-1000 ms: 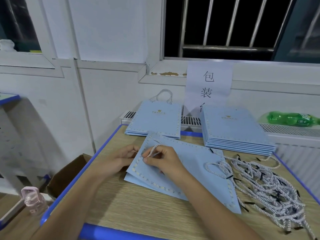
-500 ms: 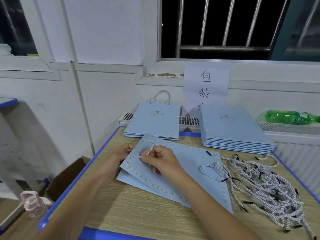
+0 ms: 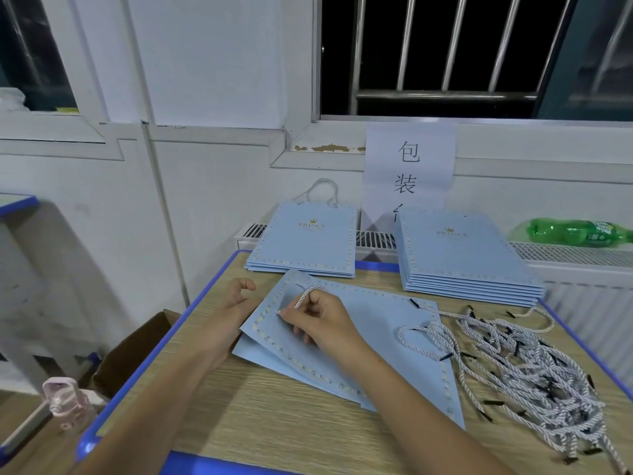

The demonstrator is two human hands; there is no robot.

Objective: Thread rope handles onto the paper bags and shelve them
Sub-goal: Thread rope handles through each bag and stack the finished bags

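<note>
Two hands at work on one flat pale-blue paper bag (image 3: 376, 337) with a dotted border, lying on the wood-grain table (image 3: 274, 423) directly under the fingers. Right hand (image 3: 318, 320): fingers curled, thumb and forefinger pinching a white-and-grey twisted rope handle (image 3: 305, 296) near its end, the tip held down at the bag's top edge; the rope arcs up and away just beyond the knuckles. Left hand (image 3: 236, 303): lies at the bag's left edge, thumb and forefinger curled above it; whether the lower fingers hold the paper cannot be told, as the bag's raised layer hides them. Right of the working fingers, well apart: loose heap of matching rope handles (image 3: 513, 365) with black tips. Beyond the fingers: thin stack of blue bags with a handle fitted (image 3: 305, 241); thicker stack of blue bags (image 3: 462, 258), no handles showing. Handling, by judgement: bag light, stiff in the flat yet easily creased, best steadied by its edge close to the hole; rope soft and limp, so best gripped right behind the stiff tip, where it can be steered. Threading is under way; shelving not yet begun.
</note>
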